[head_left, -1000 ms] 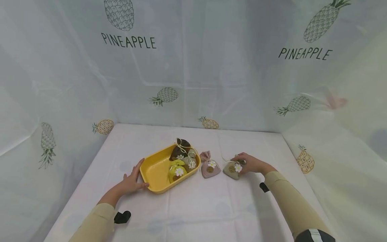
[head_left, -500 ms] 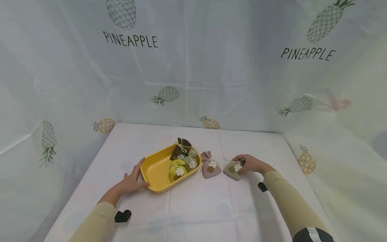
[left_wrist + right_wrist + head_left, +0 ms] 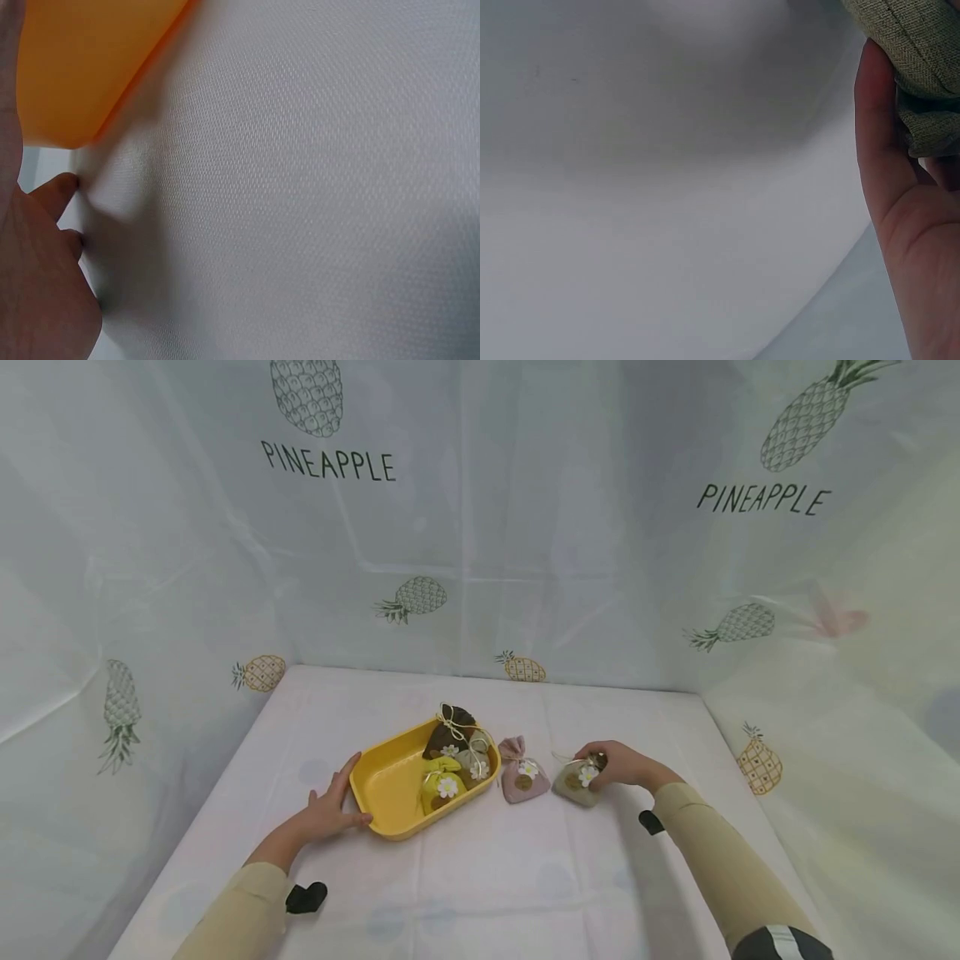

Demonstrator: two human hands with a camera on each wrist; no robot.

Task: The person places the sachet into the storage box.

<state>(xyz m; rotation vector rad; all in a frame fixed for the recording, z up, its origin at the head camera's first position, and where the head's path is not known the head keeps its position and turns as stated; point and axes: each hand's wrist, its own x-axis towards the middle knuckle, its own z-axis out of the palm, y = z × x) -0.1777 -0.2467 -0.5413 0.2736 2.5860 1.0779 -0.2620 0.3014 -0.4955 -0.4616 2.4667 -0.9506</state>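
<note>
In the head view my left hand (image 3: 327,810) rests against the left end of a yellow tray (image 3: 375,825), thumb at the near corner and index finger along the far one. The left wrist view shows the tray's orange-looking side (image 3: 82,67) above two other fingers. My right hand (image 3: 624,765) pinches a greenish drawstring pouch (image 3: 574,783) with a white flower; the right wrist view shows its woven cloth (image 3: 919,49) against the thumb. A pink pouch (image 3: 525,783) lies between that pouch and the tray.
Inside the tray's right half sit a dark brown pouch (image 3: 447,732), a beige pouch (image 3: 474,762) and a yellow-green pouch (image 3: 441,785). A white cloth covers the table (image 3: 480,893). Pineapple-print curtains (image 3: 540,543) enclose the back and sides.
The head view shifts slightly. Both hands, the tray and the pouches stay almost where they were; the greenish pouch remains between the right fingers.
</note>
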